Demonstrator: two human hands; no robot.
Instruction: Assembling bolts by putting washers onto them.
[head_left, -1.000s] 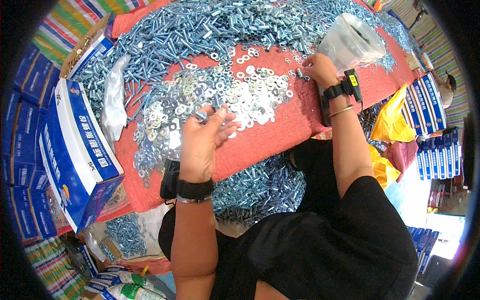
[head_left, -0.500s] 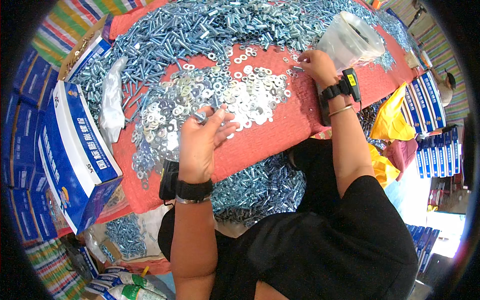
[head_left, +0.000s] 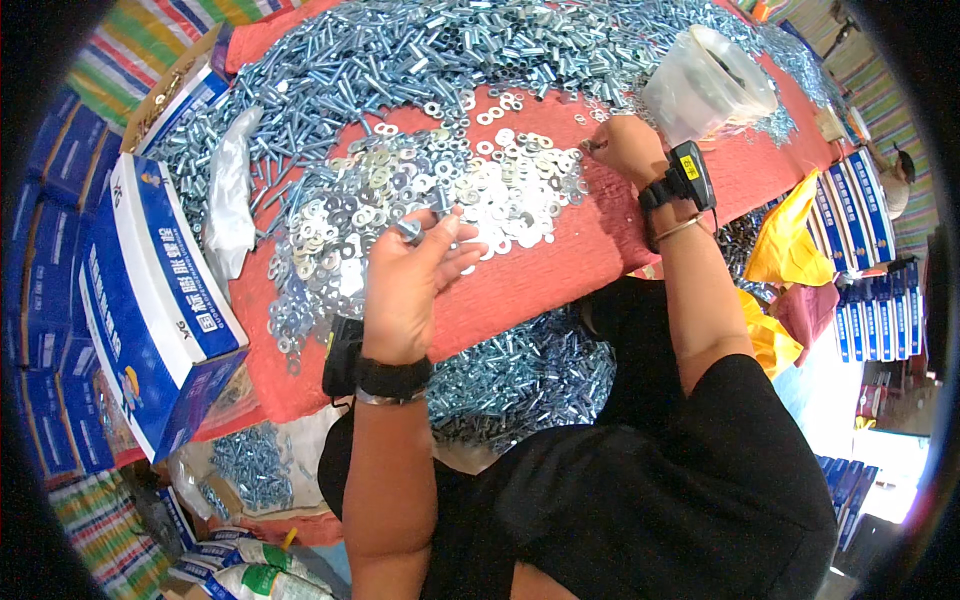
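My left hand (head_left: 408, 290) is held palm up over the near side of the washer pile (head_left: 345, 205), with its fingers curled round a metal bolt (head_left: 409, 231). Another metal shank shows by its fingertips; I cannot tell whether it is a separate bolt. To the right, my right hand (head_left: 632, 152) has its fingertips pinched together low over the red-covered table (head_left: 580, 245), beside a scatter of small nuts (head_left: 597, 112). A small metal piece seems to sit at those fingertips, too small to name.
A long heap of bolts and metal sleeves (head_left: 440, 60) runs along the far side. A translucent bucket (head_left: 690, 105) stands beyond my right hand. At left lie a clear plastic bag (head_left: 232, 200) and a blue-and-white carton (head_left: 160, 310). More bolts (head_left: 525, 375) lie below the near edge.
My right hand has shifted slightly nearer and left, its fingertips now lower by the edge of the washers. The left hand keeps the bolt in almost the same place.
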